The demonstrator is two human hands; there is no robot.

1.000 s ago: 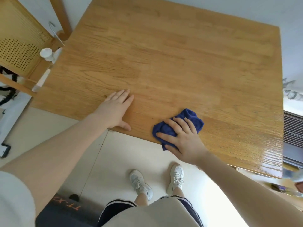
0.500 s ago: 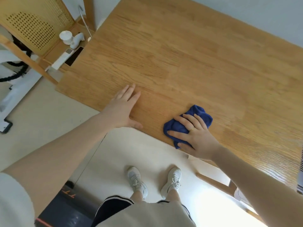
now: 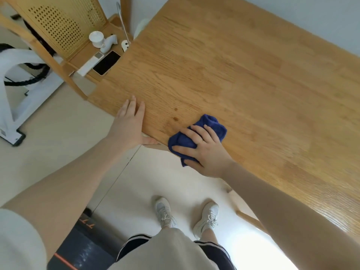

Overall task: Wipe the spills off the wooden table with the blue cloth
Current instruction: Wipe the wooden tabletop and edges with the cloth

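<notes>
So the right hand (image 3: 202,151) is flat on the blue cloth (image 3: 211,124), fingers spread and fairly straight, pressing the bunched-up cloth down onto the table (image 3: 243,75) rather than gripping it. The cloth sits right at the near edge of the table, with a bit of it hanging off over the floor under the palm. The left hand (image 3: 129,123) holds nothing — it's braced flat on the near left corner of the table, fingers straight and together, thumb tucked along the edge.

How far along? Hard to call it finished. There are two small dark spots (image 3: 176,114) on the wood just left of the cloth, between the two hands (could be spill drops, could be knots in the grain, I can't tell from here). The rest of the table top looks dry and even, apart from a paler sheen on the right side that's most likely just window glare. So my guess is most of the surface is dealt with or never had anything on it, and what's left is the strip along the near edge — a short sweep left would cover those spots.

Off the far left corner there's a shelf with a phone (image 3: 106,62) and a remote (image 3: 90,63), well away from the wiping.
</notes>
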